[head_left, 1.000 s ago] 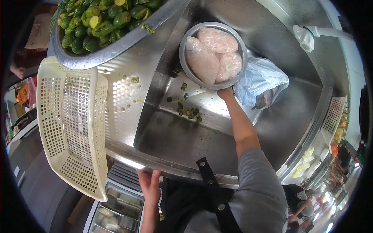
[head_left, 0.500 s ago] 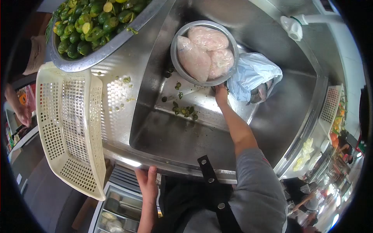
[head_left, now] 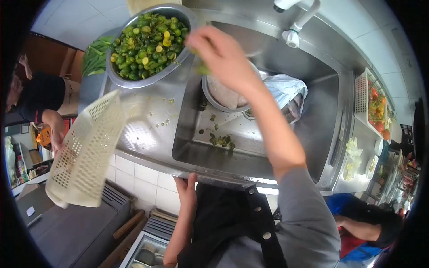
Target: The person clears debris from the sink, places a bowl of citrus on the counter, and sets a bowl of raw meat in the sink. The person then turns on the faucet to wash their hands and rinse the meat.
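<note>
My right hand [head_left: 225, 62], smeared by motion, is over the steel bowl of meat [head_left: 223, 94], near the rim of the larger bowl [head_left: 190, 18] of cut green limes [head_left: 147, 51]. Its fingers are curled, with blurred green lime pieces [head_left: 202, 68] at them. My left hand [head_left: 186, 190] grips the front edge of the sink [head_left: 223, 176], thumb up. Beside the meat bowl, in the sink, lies a pale blue plastic bag [head_left: 286, 91] with something dark and grey in its mouth. More lime bits [head_left: 222, 142] are scattered on the sink floor.
A cream perforated basket [head_left: 87, 156] is tilted at the counter's left end, close to another person's hand [head_left: 57, 138]. Green leaves [head_left: 96, 56] lie left of the limes. A white tap [head_left: 292, 35] stands behind the sink; a vegetable basket [head_left: 364, 100] is at right.
My right hand has risen from beside the meat bowl toward the lime bowl. The cream basket has turned and tilted, the other person has come nearer it, and the view has shifted. My left hand stays at the edge.
</note>
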The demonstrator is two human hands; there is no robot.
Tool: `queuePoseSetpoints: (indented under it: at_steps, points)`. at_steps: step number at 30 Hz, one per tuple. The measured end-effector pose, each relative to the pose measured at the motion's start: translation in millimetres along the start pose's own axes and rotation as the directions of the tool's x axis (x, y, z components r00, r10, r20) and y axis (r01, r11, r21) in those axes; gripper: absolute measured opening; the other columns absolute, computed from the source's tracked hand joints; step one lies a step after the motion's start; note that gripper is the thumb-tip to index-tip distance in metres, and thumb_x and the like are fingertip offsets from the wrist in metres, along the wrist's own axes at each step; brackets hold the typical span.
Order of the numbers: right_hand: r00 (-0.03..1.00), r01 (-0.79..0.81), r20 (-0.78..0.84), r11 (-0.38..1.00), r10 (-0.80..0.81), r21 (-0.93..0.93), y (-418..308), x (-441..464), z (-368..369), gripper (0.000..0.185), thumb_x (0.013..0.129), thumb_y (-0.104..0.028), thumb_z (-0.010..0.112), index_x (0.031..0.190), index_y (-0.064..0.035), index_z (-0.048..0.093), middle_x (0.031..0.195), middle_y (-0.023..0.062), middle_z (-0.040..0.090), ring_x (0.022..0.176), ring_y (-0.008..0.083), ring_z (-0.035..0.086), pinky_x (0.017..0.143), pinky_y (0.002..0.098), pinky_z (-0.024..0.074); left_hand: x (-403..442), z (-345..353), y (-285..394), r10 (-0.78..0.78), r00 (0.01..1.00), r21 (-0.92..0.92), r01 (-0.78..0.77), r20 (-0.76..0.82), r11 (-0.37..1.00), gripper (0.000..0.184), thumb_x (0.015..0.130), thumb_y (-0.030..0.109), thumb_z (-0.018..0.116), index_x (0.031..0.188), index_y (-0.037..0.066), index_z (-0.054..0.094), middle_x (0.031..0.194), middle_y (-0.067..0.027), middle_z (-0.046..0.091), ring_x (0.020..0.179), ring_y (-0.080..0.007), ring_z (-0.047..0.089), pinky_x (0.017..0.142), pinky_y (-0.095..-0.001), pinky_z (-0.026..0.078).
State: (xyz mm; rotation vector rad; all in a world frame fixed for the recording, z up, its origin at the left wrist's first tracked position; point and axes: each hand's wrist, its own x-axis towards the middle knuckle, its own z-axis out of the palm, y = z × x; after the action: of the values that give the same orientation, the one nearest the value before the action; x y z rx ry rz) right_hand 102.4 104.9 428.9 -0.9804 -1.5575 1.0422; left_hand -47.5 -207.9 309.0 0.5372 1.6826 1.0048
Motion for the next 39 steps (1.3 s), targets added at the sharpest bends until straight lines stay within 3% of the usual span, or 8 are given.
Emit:
queuePoseSetpoints:
  at_steps: [7,13,16,22,24,26,32,39]
  points:
    - [0.736,0.660,0.110,0.672,-0.668,-0.335,39,58,61,0.021,0.088,-0.025,0.058,0.092,-0.0045,0.063,0.088,0.0143,0.060,0.090,0.0298,0.057,0.076,0.0419,0.0453,0,-1,2,0.023,0.999,-0.056,-0.022,0.024,0.998,0.065,0.089,0.007,0.057,0.142,0.001,0.019,0.130,-0.0156,0.043,0.114,-0.0227,0.048,0.092,-0.0333,0.044]
    - [0.656,-0.433,0.600,0.879,0.458,-0.198,133,-96,-52,0.023,0.090,-0.025,0.053,0.085,-0.0057,0.064,0.071,0.0069,0.063,0.064,0.0186,0.060,0.061,0.0327,0.0474,-1,1,12,-0.057,0.998,-0.025,0.057,0.015,0.998,0.064,0.090,0.008,0.058,0.142,0.001,0.022,0.127,-0.0137,0.045,0.110,-0.0207,0.049,0.090,-0.0320,0.045]
    - [0.182,0.299,0.644,0.582,0.743,-0.756,350,-241,-92,0.025,0.088,-0.024,0.050,0.093,-0.0026,0.063,0.091,0.0153,0.066,0.082,0.0285,0.063,0.071,0.0409,0.0495,2,-1,7,-0.111,0.994,-0.010,0.111,0.011,0.994,0.062,0.090,0.009,0.058,0.141,0.002,0.024,0.125,-0.0117,0.045,0.106,-0.0184,0.049,0.088,-0.0308,0.044]
    - [0.584,-0.612,-0.409,0.048,0.701,-0.790,444,-359,-85,0.031,0.083,-0.012,0.048,0.102,0.0091,0.061,0.112,0.0263,0.050,0.112,0.0391,0.044,0.096,0.0445,0.0371,4,0,16,-0.244,0.970,0.033,0.244,-0.024,0.969,0.060,0.091,0.009,0.057,0.141,0.002,0.024,0.133,-0.0114,0.041,0.118,-0.0196,0.042,0.101,-0.0336,0.034]
    - [0.686,0.082,-0.034,-0.124,0.727,-0.989,430,-383,-42,0.036,0.078,-0.010,0.050,0.108,0.0096,0.057,0.111,0.0268,0.049,0.111,0.0411,0.044,0.097,0.0460,0.0356,1,1,20,-0.268,0.962,0.071,0.271,-0.051,0.960,0.059,0.092,0.011,0.057,0.141,0.002,0.024,0.134,-0.0118,0.041,0.121,-0.0202,0.041,0.103,-0.0336,0.031]
    - [0.755,-0.474,0.060,0.607,0.653,-0.638,366,-346,-34,0.056,0.069,0.003,0.052,0.123,0.0100,0.040,0.122,0.0295,0.042,0.114,0.0459,0.040,0.103,0.0496,0.0300,3,0,20,-0.315,0.949,0.016,0.315,-0.029,0.949,0.059,0.092,0.012,0.057,0.140,0.002,0.024,0.135,-0.0117,0.040,0.123,-0.0207,0.039,0.104,-0.0337,0.029]
    - [0.601,-0.788,-0.467,0.580,0.649,-0.208,373,-311,-56,0.060,0.076,0.010,0.042,0.134,0.0113,0.028,0.135,0.0322,0.033,0.127,0.0460,0.030,0.109,0.0435,0.0253,3,1,13,-0.315,0.946,-0.010,0.316,-0.068,0.949,0.063,0.091,0.010,0.057,0.143,0.003,0.020,0.138,-0.0131,0.037,0.127,-0.0220,0.035,0.107,-0.0343,0.023]
    - [0.875,-0.199,0.244,0.770,0.418,-0.606,340,-288,55,0.050,0.087,-0.015,0.052,0.135,-0.0067,0.040,0.132,0.0266,0.039,0.123,0.0452,0.037,0.105,0.0465,0.0325,3,16,32,-0.277,0.956,0.015,0.280,-0.094,0.960,0.067,0.090,0.014,0.057,0.144,0.001,0.019,0.141,-0.0141,0.035,0.130,-0.0245,0.033,0.109,-0.0358,0.020]
